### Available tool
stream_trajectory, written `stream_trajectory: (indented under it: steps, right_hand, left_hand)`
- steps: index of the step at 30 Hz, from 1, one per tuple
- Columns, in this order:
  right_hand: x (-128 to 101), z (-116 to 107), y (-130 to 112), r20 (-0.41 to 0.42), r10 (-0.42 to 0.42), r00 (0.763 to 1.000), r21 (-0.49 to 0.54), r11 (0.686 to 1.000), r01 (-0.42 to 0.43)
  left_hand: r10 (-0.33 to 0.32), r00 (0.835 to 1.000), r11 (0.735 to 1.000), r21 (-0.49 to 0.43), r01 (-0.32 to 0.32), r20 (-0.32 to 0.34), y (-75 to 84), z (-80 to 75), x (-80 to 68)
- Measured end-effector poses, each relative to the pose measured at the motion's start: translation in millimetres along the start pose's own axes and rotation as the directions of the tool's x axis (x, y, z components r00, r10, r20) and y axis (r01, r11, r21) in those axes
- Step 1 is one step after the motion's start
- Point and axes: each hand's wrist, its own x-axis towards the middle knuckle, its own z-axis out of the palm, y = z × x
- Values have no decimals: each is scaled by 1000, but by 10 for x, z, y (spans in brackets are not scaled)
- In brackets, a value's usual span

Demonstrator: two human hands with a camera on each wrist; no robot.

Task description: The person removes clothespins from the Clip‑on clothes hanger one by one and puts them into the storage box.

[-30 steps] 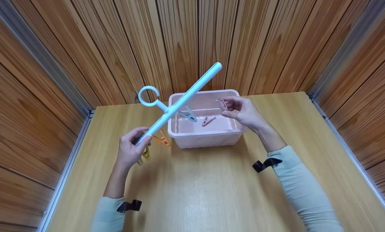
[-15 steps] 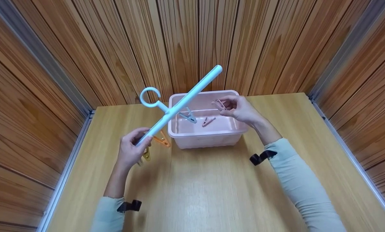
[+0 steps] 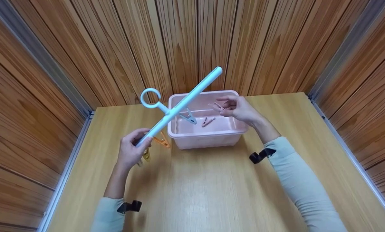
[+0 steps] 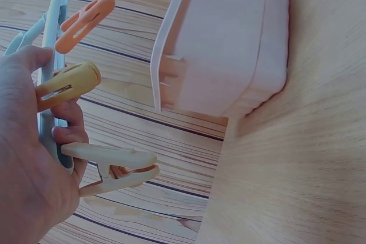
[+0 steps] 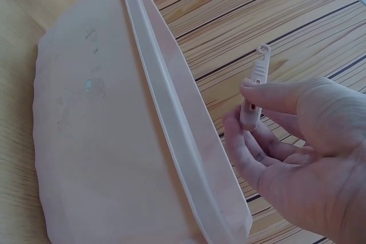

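Both hands grip: right hand [image 3: 240, 109] pinches pink clothespin [image 3: 217, 106] over bin [image 3: 208, 137]; left hand [image 3: 131, 151] clasps hanger bar [image 3: 179, 108].

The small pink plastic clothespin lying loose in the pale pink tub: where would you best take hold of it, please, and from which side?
Probably from straight above, through the open top of the pale pink plastic tub. The small pink plastic clothespin lies flat on the tub floor, apart from the walls, so pinch it across its narrow middle with thumb and forefinger.

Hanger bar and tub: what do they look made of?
The hanger bar looks like moulded plastic: even pale blue, smooth, slightly glossy. The tub also looks like plastic: uniform pink with a moulded rim, and light seems to pass through its walls. Neither can be told for certain.
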Motion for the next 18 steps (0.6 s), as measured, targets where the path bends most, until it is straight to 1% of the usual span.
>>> stream_trajectory:
  steps: [5, 12, 16, 18]
  right_hand:
    - [-14, 2, 11, -16, -5, 1000, 73, 997, 6]
    - [-45, 21, 47, -9, -13, 1000, 91, 996, 14]
    - [-59, 32, 82, 7, -39, 999, 109, 993, 38]
    - [-74, 38, 97, 19, -62, 998, 111, 992, 60]
  left_hand:
    - [6, 1000, 1000, -6, -6, -4, -15, 6, -8]
    - [1, 1000, 1000, -3, -1, -5, -22, 11, -17]
    - [-8, 1000, 1000, 3, 8, -4, -17, 6, 5]
    - [-2, 1000, 1000, 6, 2, -6, -9, 0, 24]
